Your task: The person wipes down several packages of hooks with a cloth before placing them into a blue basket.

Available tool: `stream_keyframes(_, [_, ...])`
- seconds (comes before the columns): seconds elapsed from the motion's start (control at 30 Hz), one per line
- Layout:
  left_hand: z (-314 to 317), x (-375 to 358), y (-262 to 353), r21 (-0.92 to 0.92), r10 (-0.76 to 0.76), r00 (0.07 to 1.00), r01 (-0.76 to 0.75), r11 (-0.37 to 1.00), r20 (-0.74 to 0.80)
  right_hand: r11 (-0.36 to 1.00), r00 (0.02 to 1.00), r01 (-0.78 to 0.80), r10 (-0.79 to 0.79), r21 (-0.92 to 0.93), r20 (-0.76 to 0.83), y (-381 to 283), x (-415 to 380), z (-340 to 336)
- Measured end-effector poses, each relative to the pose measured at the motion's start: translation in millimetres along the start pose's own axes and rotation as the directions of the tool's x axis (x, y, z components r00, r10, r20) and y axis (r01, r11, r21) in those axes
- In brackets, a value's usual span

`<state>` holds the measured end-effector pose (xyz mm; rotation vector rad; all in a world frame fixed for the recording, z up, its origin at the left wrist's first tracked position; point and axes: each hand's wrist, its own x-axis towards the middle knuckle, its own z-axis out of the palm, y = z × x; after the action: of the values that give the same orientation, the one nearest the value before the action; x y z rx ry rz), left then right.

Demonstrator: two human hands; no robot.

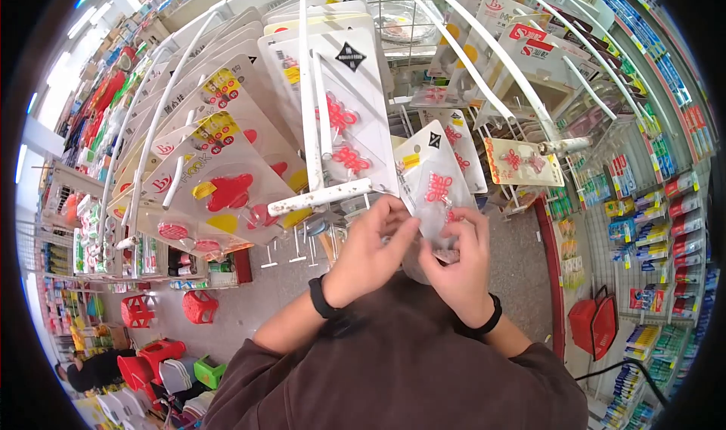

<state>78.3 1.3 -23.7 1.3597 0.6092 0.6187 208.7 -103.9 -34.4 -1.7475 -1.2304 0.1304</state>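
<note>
In front of my chest is a blister-packed hook card (435, 189) with red knot-shaped hooks on white backing, tilted. Around its lower right part, my right hand (460, 257) is closed, thumb and fingers pinching the clear plastic. My left hand (374, 242) has curled fingers at the card's lower left edge; part of its grip is hidden. Just above my left hand hangs a stack of similar white hook cards (352, 105) on a white rack prong. Further left hang larger hook cards (227, 184) with red and yellow shapes.
White metal rack prongs (325, 197) jut out toward me, close above my left hand. A small yellow-edged card (523, 162) hangs at the right. Shelves of packaged goods (650, 233) line the right side. Red stools (200, 307) and a red basket (593, 324) stand lower down.
</note>
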Motion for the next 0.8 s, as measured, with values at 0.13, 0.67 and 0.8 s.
stream_keyframes(0.13, [10.0, 8.4, -4.5, -0.106, -0.027, 0.998, 0.021, 0.994, -0.06, 1.0, 1.0, -0.003, 0.002, 0.022, 0.009, 10.0, -11.6, 3.0])
stream_keyframes(0.67, [2.3, -25.4, 4.3, -0.319, 0.228, 0.967, -0.252, 0.914, -0.111, 0.402, 0.934, 0.295, 0.069, 0.867, -0.35, 9.3, -2.2, -104.3])
stream_keyframes(0.8, [-14.4, -41.4, 17.5, -0.049, 0.575, 0.794, -0.594, 0.803, -0.199, 0.446, 0.903, 0.375, 0.024, 0.813, -0.429, 10.4, 11.1, -128.2])
